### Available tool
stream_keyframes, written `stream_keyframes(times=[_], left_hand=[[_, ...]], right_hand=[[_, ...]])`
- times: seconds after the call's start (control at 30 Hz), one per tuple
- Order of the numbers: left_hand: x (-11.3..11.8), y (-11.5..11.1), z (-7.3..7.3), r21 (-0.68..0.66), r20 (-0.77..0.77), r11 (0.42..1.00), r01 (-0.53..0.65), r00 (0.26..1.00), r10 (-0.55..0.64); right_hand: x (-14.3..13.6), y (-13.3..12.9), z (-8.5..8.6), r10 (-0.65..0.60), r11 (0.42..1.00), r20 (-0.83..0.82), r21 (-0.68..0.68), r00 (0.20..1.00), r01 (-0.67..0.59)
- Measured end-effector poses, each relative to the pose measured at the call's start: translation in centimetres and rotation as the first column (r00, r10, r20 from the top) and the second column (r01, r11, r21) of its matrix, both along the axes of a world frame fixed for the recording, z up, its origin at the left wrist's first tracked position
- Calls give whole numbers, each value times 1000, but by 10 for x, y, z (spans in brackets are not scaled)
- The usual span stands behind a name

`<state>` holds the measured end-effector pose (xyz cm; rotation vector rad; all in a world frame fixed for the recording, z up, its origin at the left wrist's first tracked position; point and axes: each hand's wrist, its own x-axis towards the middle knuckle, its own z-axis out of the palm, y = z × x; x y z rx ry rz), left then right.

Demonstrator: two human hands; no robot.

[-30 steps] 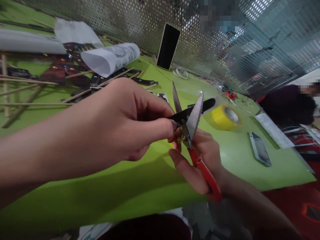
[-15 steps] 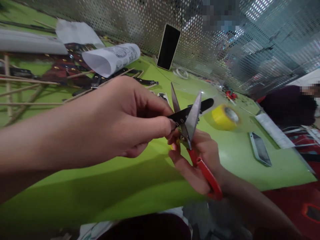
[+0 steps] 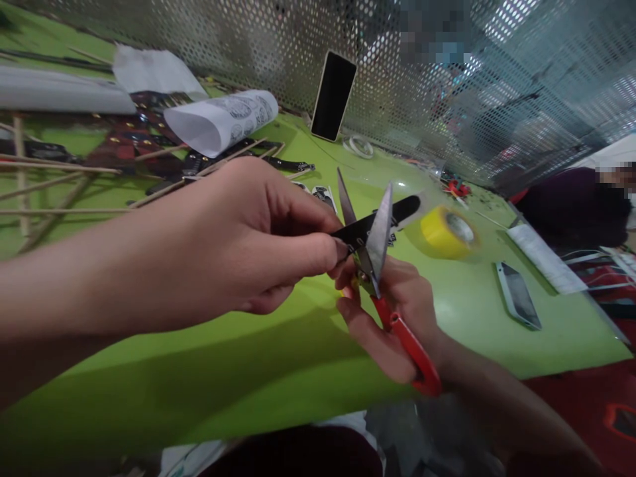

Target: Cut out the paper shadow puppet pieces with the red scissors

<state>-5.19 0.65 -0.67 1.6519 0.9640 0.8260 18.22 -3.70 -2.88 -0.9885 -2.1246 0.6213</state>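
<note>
My left hand (image 3: 268,245) pinches a thin black strip (image 3: 407,209) with a rounded end and pale markings, between thumb and fingers. My right hand (image 3: 397,318) is closed round the red handles of a pair of scissors (image 3: 380,232), blades spread and pointing away from me. The strip lies across the gap between the blades, its rounded end sticking out to the right. A small yellow thing shows by my right fingers, mostly hidden. Just right of the blades stands a roll of yellow tape (image 3: 442,232).
On the green table (image 3: 487,318) are a phone (image 3: 517,295), an upright dark-screened device (image 3: 334,96), a clear tape roll (image 3: 360,146) and curled printed paper (image 3: 223,119). Thin wooden sticks (image 3: 64,169) lie at left. A perforated metal screen (image 3: 278,46) stands behind; a person (image 3: 571,209) is at right.
The scissor blades have shifted slightly left and down along the strip, staying spread. My left hand keeps its pinch, almost unmoved.
</note>
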Motion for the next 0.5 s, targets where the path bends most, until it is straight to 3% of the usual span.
stream_keyframes(times=[0.07, 0.17, 0.37, 0.5], left_hand=[[3, -3, 9, -88, -73, 989, 119, 989, -126], [8, -6, 15, -121, -81, 982, 143, 985, -153], [17, -9, 3, -119, 63, 978, 169, 985, -163], [21, -12, 0, -66, 45, 988, 141, 989, -138]], right_hand=[[0, 0, 0, -9, 1000, 5, -3, 1000, 9], [-1, -1, 0, -29, 999, 11, -19, 1000, 29], [1, 0, -4, -64, 998, -21, -23, 998, 63], [1, 0, -7, -84, 996, -48, -25, 995, 83]])
